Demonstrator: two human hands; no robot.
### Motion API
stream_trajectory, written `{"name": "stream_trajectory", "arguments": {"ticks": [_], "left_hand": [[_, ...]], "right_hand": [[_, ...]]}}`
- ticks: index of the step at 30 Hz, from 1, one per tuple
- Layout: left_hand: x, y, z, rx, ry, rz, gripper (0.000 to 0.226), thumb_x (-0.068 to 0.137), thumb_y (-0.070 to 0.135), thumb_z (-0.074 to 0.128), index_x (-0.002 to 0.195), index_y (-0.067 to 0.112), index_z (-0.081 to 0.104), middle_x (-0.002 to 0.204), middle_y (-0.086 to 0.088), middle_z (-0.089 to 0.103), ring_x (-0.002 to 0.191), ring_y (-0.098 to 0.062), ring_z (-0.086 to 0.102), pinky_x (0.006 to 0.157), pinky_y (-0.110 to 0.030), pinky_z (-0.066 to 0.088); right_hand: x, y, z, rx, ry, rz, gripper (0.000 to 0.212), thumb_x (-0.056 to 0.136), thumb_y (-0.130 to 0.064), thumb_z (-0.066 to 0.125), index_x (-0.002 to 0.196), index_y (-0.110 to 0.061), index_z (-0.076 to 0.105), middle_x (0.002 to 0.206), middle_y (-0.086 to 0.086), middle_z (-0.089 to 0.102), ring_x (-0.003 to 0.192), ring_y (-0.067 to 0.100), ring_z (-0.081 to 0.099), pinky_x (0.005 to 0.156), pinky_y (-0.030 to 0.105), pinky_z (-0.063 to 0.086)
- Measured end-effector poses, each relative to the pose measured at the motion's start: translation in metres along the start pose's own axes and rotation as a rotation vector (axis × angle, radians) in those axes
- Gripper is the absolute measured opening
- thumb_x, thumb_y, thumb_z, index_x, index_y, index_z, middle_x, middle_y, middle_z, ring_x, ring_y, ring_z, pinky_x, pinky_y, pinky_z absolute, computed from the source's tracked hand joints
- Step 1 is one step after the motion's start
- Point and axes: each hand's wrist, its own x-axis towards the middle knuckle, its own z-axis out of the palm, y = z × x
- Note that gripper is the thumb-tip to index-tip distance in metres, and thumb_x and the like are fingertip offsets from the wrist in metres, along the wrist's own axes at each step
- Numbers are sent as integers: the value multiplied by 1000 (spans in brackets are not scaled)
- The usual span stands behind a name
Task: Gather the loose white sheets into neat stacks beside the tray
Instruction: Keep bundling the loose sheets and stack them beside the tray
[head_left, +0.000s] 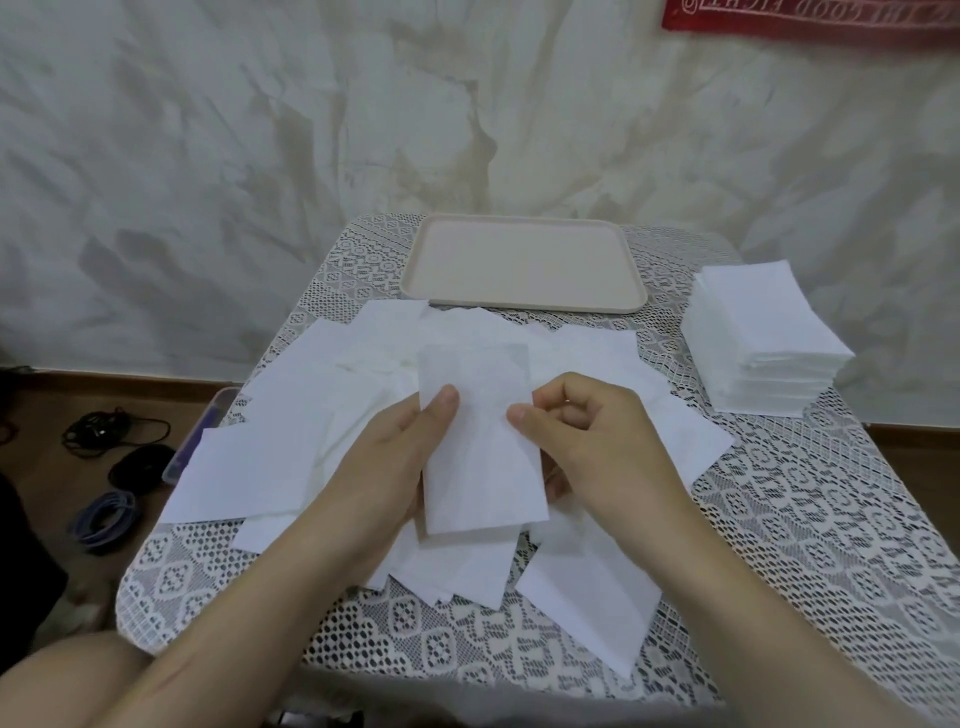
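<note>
Both hands hold one white sheet (480, 441) upright over the middle of the table. My left hand (395, 457) grips its left edge, thumb on the front. My right hand (587, 431) pinches its right edge with thumb and curled fingers. Several loose white sheets (291, 447) lie spread and overlapping on the lace cloth beneath and around the hands. A neat, thick stack of white sheets (763, 338) stands to the right of the beige tray (524, 262), which sits at the table's far edge with nothing on it.
The small table has a lace cloth (810, 530) and stands against a pale wall. On the wooden floor at left lie black cables (104, 428), a dark mouse-like object (140, 467) and blue bands (106, 517). A purple box (200, 431) sits by the table's left edge.
</note>
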Motion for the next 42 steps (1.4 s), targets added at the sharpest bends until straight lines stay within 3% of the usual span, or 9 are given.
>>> {"name": "stream_trajectory", "arguments": {"ticks": [5,7,9,17,26,30,33,38,42], "left_hand": [[1,2,1,62,26,52,30,105,28,50,103,7,72,76,0,79,70,-12,77,61,-19,57],[4,2,1,71,51,68,35,99,36,55,110,10,76,99,-8,82,94,-28,79,84,-42,63],[4,3,0,50,87,69,37,97,38,57,113,11,76,109,-13,80,102,-33,77,96,-56,58],[1,5,3,135,126,118,36,89,44,71,105,13,77,106,-14,80,100,-39,76,95,-72,53],[6,11,-7,164,212,128,23,90,39,79,102,19,81,103,-10,81,97,-36,77,94,-69,56],[12,15,-17,133,269,79,17,101,28,68,105,17,80,104,-6,82,99,-33,78,98,-66,55],[14,13,-18,130,258,48,17,103,27,65,110,18,78,106,-6,81,100,-32,78,100,-65,55],[14,12,-20,151,247,44,16,103,28,65,106,20,79,107,-7,81,101,-33,77,100,-66,54],[11,13,-17,132,246,30,18,103,26,64,113,17,76,107,-7,81,100,-32,77,100,-65,55]], "right_hand": [[8,0,2,-57,35,-12,15,90,-19,77,80,-15,66,69,13,65,47,17,59,41,23,44],[10,2,0,-107,42,-9,14,87,-25,80,85,-23,66,76,0,67,53,16,62,41,25,44],[10,2,-2,-134,5,25,18,86,-31,81,93,-26,65,84,-3,69,55,16,63,40,24,41],[7,-1,-3,-110,-24,30,24,89,-21,77,70,-16,65,56,4,61,42,11,53,39,21,36],[9,-6,-14,-168,-11,-13,15,92,-23,73,81,-13,75,70,2,73,48,12,56,43,25,38],[30,1,-33,-501,226,-92,14,89,-37,74,84,-25,74,70,-8,70,58,7,59,58,26,41],[39,8,-41,-673,242,-2,24,88,-49,71,96,-27,66,81,-13,65,75,-2,57,62,21,35],[55,19,-42,-589,227,89,30,85,-52,73,86,-23,65,75,-9,69,75,13,65,64,29,39],[61,27,-44,-412,205,30,24,83,-41,74,72,-22,66,59,-10,66,57,15,58,64,35,46]]}}
